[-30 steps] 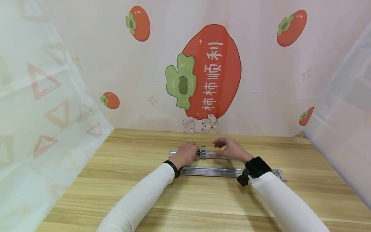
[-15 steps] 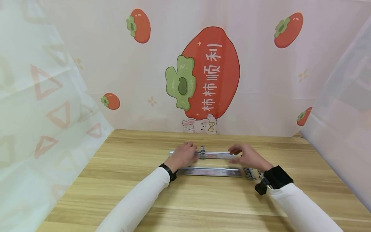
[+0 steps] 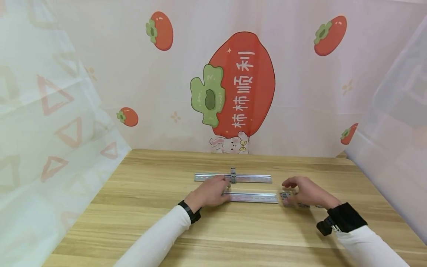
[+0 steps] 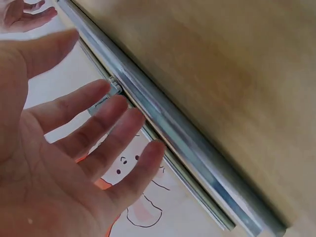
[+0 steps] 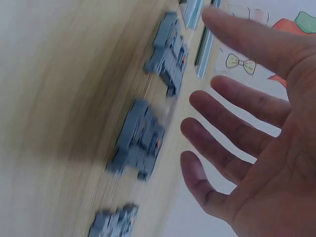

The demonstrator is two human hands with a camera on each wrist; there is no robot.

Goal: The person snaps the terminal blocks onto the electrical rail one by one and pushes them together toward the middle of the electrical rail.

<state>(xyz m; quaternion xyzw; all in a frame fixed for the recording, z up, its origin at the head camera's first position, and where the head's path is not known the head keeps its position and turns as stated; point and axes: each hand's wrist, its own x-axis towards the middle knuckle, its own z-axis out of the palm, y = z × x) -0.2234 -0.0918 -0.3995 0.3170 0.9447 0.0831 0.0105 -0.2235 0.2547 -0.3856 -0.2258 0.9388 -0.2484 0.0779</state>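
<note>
Two slotted metal DIN rails lie parallel on the table. Grey terminal blocks (image 3: 233, 175) stand clipped side by side near the middle of the far rail (image 3: 255, 179). My left hand (image 3: 208, 191) hovers over the left part of the near rail (image 3: 253, 197), hiding that end; its fingers are loosely spread and hold nothing in the left wrist view. To the right of the rails, my right hand (image 3: 308, 193) hangs over loose grey terminal blocks (image 3: 285, 198), thumb and fingers apart. In the right wrist view, three loose blocks (image 5: 138, 140) sit in a row beside the spread fingers (image 5: 237, 118).
The wooden table (image 3: 240, 233) runs back to a pale curtain (image 3: 300, 92) printed with persimmons. Another white sheet (image 3: 50, 111) hangs along the left side, and a similar one (image 3: 400, 129) along the right.
My left hand has left the blocks on the far rail and come down toward the near rail. My right hand has moved right and nearer, from the far rail to the loose blocks.
</note>
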